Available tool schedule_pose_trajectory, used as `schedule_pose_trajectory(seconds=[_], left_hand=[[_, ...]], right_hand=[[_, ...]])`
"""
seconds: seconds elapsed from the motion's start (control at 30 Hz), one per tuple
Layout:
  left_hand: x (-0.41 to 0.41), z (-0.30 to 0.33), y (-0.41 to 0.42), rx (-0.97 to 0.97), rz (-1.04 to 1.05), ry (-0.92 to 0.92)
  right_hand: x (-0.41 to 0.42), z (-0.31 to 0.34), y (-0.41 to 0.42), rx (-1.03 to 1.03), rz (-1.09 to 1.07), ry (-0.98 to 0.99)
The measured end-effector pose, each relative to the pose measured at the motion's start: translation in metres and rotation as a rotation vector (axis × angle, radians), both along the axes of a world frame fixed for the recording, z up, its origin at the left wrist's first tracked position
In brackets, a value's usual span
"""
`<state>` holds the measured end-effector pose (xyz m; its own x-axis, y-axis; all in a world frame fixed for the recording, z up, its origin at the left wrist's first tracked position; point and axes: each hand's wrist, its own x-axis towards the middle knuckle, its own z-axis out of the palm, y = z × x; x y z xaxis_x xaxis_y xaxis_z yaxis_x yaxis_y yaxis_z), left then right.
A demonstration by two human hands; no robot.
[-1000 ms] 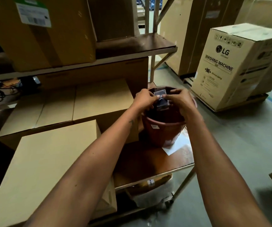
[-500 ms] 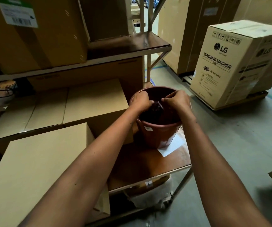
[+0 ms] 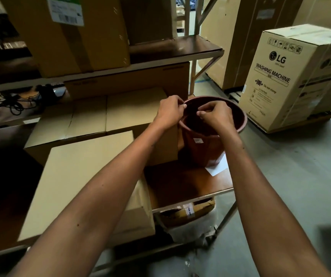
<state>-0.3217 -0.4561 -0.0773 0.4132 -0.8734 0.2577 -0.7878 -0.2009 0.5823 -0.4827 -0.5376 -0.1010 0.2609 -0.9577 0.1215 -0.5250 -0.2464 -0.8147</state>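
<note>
Head view, warehouse aisle. We log items from largest down.

- Metal rack (image 3: 195,62) fills the left and centre, with brown shelf boards.
- Washing machine carton (image 3: 292,76) stands on the floor at far right, well apart from the rack.
- Tall taped carton (image 3: 80,37) sits on the upper shelf at far left.
- Flat cardboard box (image 3: 76,180) lies near left on the lower shelf (image 3: 180,186), with a second flat box (image 3: 120,112) just beyond it.
- Brown bucket (image 3: 202,148) stands upright at the far right corner of the lower shelf, just beside the second flat box. Its inside is too dark to read.
- Sheet of paper (image 3: 217,166) lies partly under the bucket's right side.
- Left hand (image 3: 168,113): at the bucket's far left rim, grip closed, thumb and fingertips pinching the rim edge.
- Right hand (image 3: 218,116): over the bucket's mouth, fingers curled tight with the tips together. We cannot tell whether this grip holds anything.
- Tangle of black cables (image 3: 15,102) lies far left under the upper shelf.
- Small white sticker (image 3: 197,140) is on the bucket's near wall.
</note>
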Motion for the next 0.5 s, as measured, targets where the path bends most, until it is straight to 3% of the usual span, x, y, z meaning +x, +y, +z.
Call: schedule_pose_trajectory(seconds=[0.2, 0.37, 0.5], left_hand=[[0.033, 0.015, 0.121, -0.091, 0.038, -0.013], [0.074, 0.0, 0.251, -0.088, 0.107, -0.005], [0.106, -0.027, 0.348, 0.022, 0.077, 0.012]], right_hand=[[0.038, 0.001, 0.128, 0.022, 0.207, 0.047], [0.055, -0.024, 0.24, 0.177, 0.386, 0.129], [0.057, -0.041, 0.296, 0.156, 0.317, 0.006]])
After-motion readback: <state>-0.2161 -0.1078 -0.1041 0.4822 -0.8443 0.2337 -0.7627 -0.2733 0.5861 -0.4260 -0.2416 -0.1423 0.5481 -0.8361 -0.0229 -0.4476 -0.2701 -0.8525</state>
